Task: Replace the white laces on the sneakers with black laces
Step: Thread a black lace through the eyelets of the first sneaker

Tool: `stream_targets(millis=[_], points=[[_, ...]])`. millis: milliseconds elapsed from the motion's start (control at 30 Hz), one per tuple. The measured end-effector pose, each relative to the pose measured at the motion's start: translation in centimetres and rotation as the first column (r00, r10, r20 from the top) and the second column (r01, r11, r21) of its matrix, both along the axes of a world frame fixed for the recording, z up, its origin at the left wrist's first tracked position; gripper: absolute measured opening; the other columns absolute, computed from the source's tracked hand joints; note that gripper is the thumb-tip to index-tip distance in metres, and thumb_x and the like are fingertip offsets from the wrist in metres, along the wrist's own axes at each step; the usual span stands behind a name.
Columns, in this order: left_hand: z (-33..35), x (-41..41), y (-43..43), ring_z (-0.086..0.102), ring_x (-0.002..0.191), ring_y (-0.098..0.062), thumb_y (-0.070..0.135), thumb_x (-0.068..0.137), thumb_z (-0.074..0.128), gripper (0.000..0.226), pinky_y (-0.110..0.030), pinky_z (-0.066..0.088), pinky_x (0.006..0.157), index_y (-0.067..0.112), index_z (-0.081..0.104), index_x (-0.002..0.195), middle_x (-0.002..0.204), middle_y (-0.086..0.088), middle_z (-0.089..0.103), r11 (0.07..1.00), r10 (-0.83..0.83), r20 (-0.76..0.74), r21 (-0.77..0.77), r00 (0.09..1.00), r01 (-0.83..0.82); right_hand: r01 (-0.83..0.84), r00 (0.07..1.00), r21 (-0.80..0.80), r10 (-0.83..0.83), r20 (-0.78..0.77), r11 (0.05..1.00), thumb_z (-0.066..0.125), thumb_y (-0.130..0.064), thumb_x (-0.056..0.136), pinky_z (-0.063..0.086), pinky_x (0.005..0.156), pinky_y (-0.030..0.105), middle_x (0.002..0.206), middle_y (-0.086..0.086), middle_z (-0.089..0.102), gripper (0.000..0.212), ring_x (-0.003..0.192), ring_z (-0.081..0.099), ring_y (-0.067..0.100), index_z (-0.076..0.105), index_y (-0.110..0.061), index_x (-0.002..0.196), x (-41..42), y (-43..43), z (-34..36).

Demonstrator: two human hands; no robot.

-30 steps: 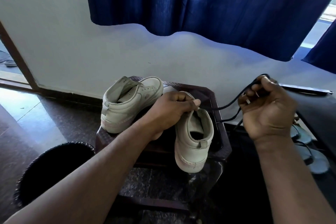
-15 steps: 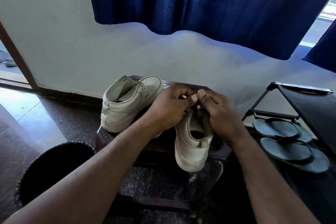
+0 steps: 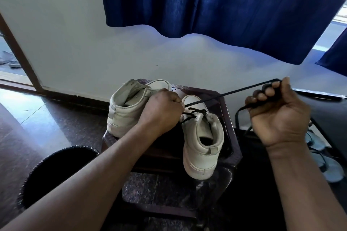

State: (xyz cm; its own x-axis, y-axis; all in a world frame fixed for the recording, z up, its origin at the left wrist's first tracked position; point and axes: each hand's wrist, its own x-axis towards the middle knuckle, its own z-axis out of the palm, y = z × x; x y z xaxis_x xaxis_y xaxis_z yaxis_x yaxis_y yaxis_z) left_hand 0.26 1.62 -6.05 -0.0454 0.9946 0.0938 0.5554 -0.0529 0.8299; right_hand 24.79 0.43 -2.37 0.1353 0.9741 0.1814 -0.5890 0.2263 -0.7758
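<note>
L hand: left hand (image 3: 161, 110) clenched at the eyelet flap on the L side of the near sneaker (image 3: 202, 137). Fingers curled round the flap edge and gripping it. Fingertips hidden, so can't tell if the lace is pinched too.
R hand: right hand (image 3: 277, 116) raised well to the R of the shoe, palm toward the camera. Fist closed round the black lace (image 3: 231, 93), which wraps over the curled fingers.
Black lace: runs taut in a straight line from the near sneaker's front eyelets up to the R fist. Several black crossings show over the tongue area, by the toe cap. Slack end drops below the R hand in a loose loop.
Near sneaker: off-white, upright on the stool (image 3: 231, 137), toe to the wall, heel to the camera. Heel overhangs the stool's front edge.
Far sneaker: far sneaker (image 3: 127, 110) also off-white, on the stool's L rear part, just beside the near one and partly behind the L hand. Heel faces L-front.
Stool: dark brown, angular top, close to the pale wall (image 3: 93, 52).
Surroundings: black bin (image 3: 56, 170) on the floor, L of the stool. Blue curtain (image 3: 225, 5) hangs above. Dark rack (image 3: 328, 110) at R, w/ grey sandals (image 3: 328, 167) beneath it. Polished stone floor (image 3: 28, 118).
</note>
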Motion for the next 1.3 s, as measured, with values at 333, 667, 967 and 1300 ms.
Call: stream_targets(millis=[333, 667, 967, 1300], points=[[0.6, 2.4, -1.2, 0.061, 0.106, -0.008, 0.019, 0.096, 0.069, 0.027, -0.024, 0.048, 0.089, 0.037, 0.072, 0.116, 0.113, 0.016, 0.060, 0.884, -0.250, 0.073, 0.424, 0.966, 0.197, -0.008, 0.752, 0.081, -0.047, 0.657, 0.997, 0.062, -0.026, 0.103, 0.034, 0.051, 0.027, 0.060, 0.011, 0.044, 0.031, 0.052, 0.036, 0.018, 0.071, -0.013, 0.077, -6.1, -2.0, -0.3], [0.7, -0.5, -0.7, 0.061, 0.101, -0.027, 0.029, 0.095, 0.066, 0.010, -0.038, 0.050, 0.081, 0.022, 0.074, 0.096, 0.113, 0.008, 0.060, 0.910, 0.002, -0.553, 0.347, 0.833, 0.228, -0.031, 0.966, 0.000, 0.030, 0.258, 1.000, 0.063, -0.030, 0.097, 0.026, 0.054, 0.026, 0.059, -0.004, 0.046, 0.026, 0.055, 0.035, 0.012, 0.066, -0.015, 0.076, -3.4, -1.7, 0.8], [2.3, 0.8, -1.9, 0.056, 0.059, 0.012, 0.016, 0.105, 0.061, 0.021, -0.005, 0.040, 0.061, 0.013, 0.070, 0.123, 0.098, 0.010, 0.070, 0.911, -0.399, 0.262, 0.225, 0.878, 0.347, 0.018, 0.762, 0.008, -0.019, 0.647, 1.000, 0.062, -0.023, 0.103, 0.037, 0.049, 0.019, 0.063, 0.012, 0.044, 0.031, 0.054, 0.039, 0.015, 0.067, -0.012, 0.074, -6.0, -2.0, -0.2], [2.0, -0.2, -1.2, 0.058, 0.074, -0.004, 0.027, 0.098, 0.067, 0.016, -0.023, 0.039, 0.066, 0.028, 0.063, 0.082, 0.080, 0.017, 0.062, 0.966, -0.099, -0.201, 0.215, 0.975, 0.143, 0.010, 0.775, -0.019, 0.005, 0.632, 1.000, 0.066, -0.024, 0.099, 0.037, 0.051, 0.018, 0.059, 0.004, 0.048, 0.031, 0.054, 0.040, 0.011, 0.067, -0.013, 0.071, -5.6, -1.9, -0.1]])
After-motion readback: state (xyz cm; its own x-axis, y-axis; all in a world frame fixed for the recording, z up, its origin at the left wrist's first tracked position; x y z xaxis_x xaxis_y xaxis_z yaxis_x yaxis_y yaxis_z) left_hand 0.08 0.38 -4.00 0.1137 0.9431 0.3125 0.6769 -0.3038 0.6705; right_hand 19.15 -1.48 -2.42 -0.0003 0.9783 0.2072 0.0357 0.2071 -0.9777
